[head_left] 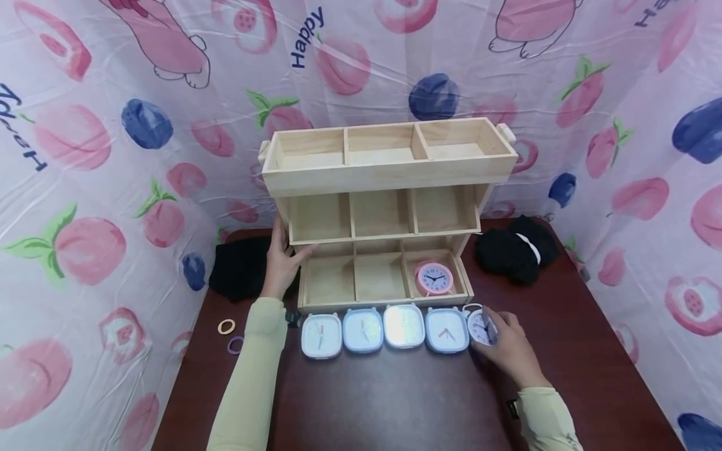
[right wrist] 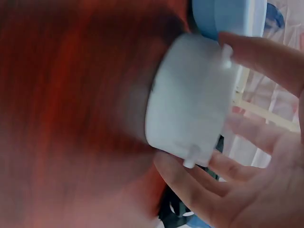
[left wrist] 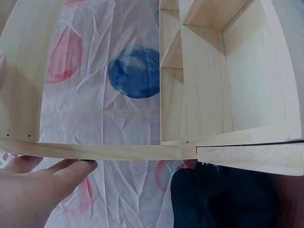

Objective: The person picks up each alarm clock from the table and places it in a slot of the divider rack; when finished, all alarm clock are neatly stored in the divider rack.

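A three-tier wooden storage box (head_left: 389, 178) stands unfolded, each tier split into three compartments. My left hand (head_left: 280, 266) holds its left side, thumb by the middle tier's lower edge; in the left wrist view, fingers (left wrist: 71, 166) lie against the wooden side strip (left wrist: 114, 151). My right hand (head_left: 510, 347) grips a small round white alarm clock (head_left: 481, 327) at the right end of a row of clocks. In the right wrist view, thumb and fingers surround its white casing (right wrist: 190, 95). A round pink alarm clock (head_left: 434, 278) sits in the bottom tier's right compartment.
Left of the held clock, a row of squarish clocks lines the box's front: blue (head_left: 447, 330), white (head_left: 403, 326), blue (head_left: 363, 330) and white (head_left: 321, 336). Black cloth bundles (head_left: 510, 249) flank the box. A tan ring (head_left: 226, 326) and a purple ring (head_left: 235, 345) lie left.
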Demonstrator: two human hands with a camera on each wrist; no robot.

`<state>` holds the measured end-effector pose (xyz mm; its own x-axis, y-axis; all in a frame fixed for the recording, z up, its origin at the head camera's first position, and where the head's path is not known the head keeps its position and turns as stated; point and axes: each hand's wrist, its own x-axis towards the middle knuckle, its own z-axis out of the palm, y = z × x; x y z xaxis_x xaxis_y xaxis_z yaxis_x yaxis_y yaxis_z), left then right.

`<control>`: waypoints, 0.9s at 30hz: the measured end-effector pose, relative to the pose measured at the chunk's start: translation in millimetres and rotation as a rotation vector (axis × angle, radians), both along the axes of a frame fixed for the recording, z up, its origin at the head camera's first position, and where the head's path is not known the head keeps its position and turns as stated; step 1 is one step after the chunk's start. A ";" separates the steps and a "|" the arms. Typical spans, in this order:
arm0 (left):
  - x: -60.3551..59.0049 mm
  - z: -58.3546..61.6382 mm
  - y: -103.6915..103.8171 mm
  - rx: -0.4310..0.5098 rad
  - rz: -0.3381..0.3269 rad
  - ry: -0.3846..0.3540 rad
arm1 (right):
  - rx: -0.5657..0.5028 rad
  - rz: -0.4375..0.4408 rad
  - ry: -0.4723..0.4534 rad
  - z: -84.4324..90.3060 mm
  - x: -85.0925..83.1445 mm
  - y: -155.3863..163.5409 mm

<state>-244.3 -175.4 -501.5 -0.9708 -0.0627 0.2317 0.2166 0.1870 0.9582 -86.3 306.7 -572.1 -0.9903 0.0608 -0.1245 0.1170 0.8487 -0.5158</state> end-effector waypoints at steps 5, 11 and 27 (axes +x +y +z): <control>-1.3 1.5 0.2 0.025 -0.013 0.000 | 0.019 -0.058 0.032 3.5 2.5 -0.7; -1.3 0.8 0.1 0.036 -0.020 -0.002 | 0.066 -0.191 0.143 15.0 14.8 -3.2; -1.4 -0.1 -0.7 0.030 -0.024 0.010 | -0.151 -0.097 0.576 52.1 -5.7 -59.3</control>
